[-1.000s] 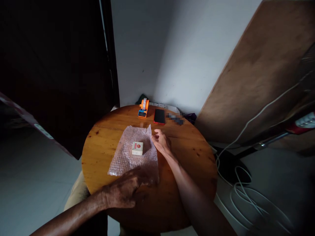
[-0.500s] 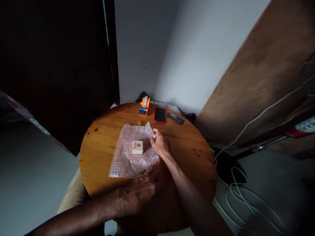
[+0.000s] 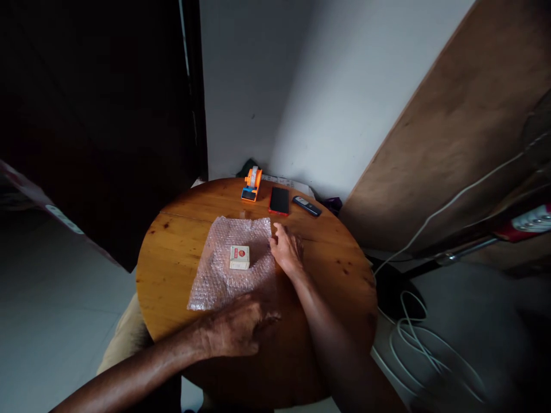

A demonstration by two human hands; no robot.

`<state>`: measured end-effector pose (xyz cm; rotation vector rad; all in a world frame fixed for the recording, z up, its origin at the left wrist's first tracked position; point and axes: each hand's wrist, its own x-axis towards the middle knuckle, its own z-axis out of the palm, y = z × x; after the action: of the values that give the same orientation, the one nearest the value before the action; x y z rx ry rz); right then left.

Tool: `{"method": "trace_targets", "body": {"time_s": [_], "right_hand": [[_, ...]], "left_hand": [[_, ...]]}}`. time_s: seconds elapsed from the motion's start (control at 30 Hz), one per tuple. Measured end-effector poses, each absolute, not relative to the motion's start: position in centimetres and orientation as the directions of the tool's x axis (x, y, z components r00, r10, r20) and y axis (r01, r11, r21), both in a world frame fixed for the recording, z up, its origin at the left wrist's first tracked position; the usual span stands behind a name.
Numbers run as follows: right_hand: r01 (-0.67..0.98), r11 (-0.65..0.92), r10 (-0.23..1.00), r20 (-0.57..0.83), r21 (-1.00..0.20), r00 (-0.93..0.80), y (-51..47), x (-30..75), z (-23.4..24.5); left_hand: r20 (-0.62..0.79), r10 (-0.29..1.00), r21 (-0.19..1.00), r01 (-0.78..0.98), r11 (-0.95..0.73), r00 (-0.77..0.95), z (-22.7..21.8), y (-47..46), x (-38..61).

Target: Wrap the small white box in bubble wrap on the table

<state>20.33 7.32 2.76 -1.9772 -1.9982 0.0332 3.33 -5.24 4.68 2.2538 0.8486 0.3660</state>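
Small box (image 3: 240,257): on bubble wrap (image 3: 210,272), about mid-sheet. So far: sheet laid flat on desk (image 3: 336,275), box placed. Left, as far as shows: no side folded over box, no tape seen on it.

Box outside both grips. Left hand (image 3: 235,328) at sheet's near edge, grip spread, index out. Right hand (image 3: 287,250) by right edge, grip spread, fingers loosely bent; contact with sheet unclear.

Farther: tape dispenser (image 3: 252,183), phone (image 3: 279,201).
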Motion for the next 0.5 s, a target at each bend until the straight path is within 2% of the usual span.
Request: {"method": "trace_targets", "body": {"time_s": [0.5], "right_hand": [[0.977, 0.048, 0.969, 0.246, -0.209, 0.005, 7.6, 20.6, 2.4]], "left_hand": [[0.074, 0.626, 0.647, 0.44, -0.622, 0.776, 5.0, -6.8, 2.9]]}}
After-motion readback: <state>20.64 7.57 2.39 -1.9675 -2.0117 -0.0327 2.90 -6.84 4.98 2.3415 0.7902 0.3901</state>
